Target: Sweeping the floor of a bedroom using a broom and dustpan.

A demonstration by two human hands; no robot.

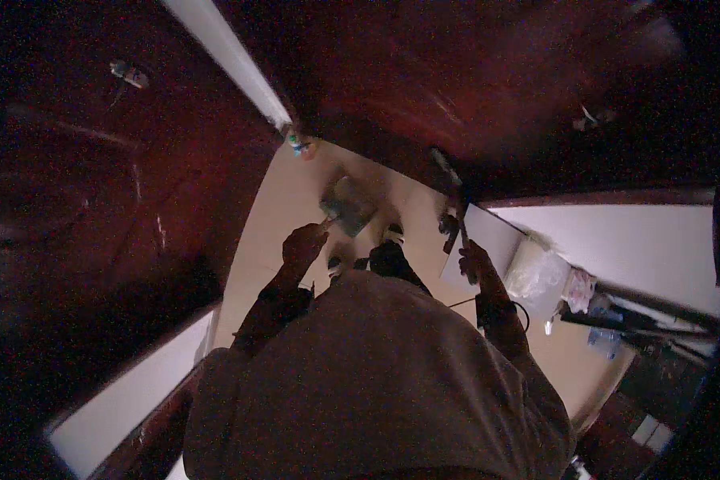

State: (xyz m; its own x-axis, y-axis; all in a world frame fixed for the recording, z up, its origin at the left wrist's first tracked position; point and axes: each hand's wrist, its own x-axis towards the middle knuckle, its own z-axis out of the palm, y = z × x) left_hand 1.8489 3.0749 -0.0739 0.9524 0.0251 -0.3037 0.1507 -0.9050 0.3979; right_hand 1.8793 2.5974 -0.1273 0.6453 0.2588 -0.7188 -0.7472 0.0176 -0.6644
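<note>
My left hand (302, 246) is closed on the short end of a flat, dark grey-green, squarish thing (352, 206), held low over the floor in front of my feet. The dim light hides its exact kind. On the right, my right hand (475, 262) grips a long, thin-handled tool (461, 210). Its slightly wider pale tip (446, 165) points away from me, close to the dark red surface ahead. Whether that tip is a brush or something else I cannot tell.
Dark red panels with small metal fittings (130, 74) rise on the left and ahead. A small colourful item (300, 146) sits in the far corner of the pale floor (256, 264). To the right are a white box-like thing (488, 236), clear plastic wrapping (538, 276) and a pinkish bag (580, 290).
</note>
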